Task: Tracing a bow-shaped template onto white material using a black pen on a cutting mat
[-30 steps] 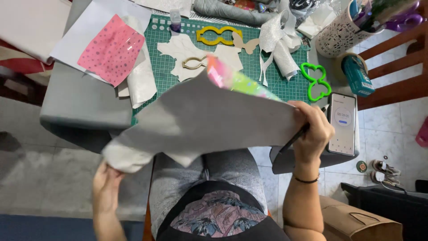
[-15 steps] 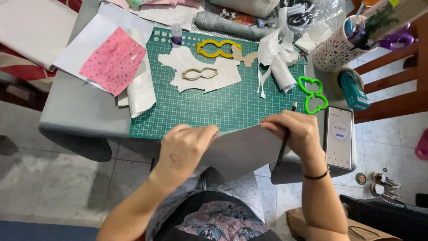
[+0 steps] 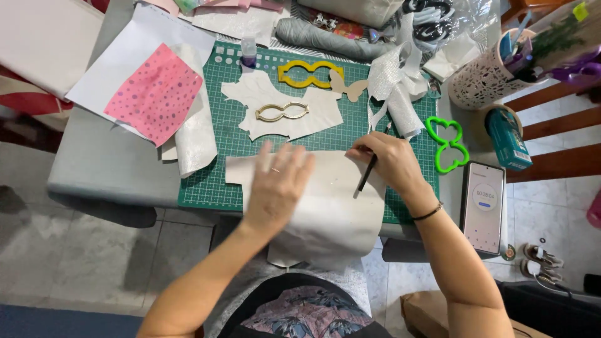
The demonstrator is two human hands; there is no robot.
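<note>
Pressing down from above, my left hand (image 3: 275,188) lies flat with its fingers spread wide on the pale sheet of material (image 3: 319,213), gripping nothing, only holding the sheet against the green cutting mat (image 3: 213,181). The sheet covers the near edge of the mat and hangs over the table's edge toward my lap. My right hand (image 3: 391,164) rests on the sheet's upper right part, its fingers curled closed around a thin dark pen (image 3: 367,173), whose tip points down onto the sheet.

Farther up the mat, a cut white piece (image 3: 282,103) carries a gold double-loop template (image 3: 282,112). A yellow template (image 3: 310,74) of the same shape lies beyond it, and a green one (image 3: 447,144) sits at the mat's right edge, just beside my right hand. A pink dotted sheet (image 3: 156,94) lies on white paper to the left. A phone (image 3: 483,208) with a lit screen rests at the table's right edge, near my right wrist, and a perforated cup of tools (image 3: 485,75) stands at the far right.
</note>
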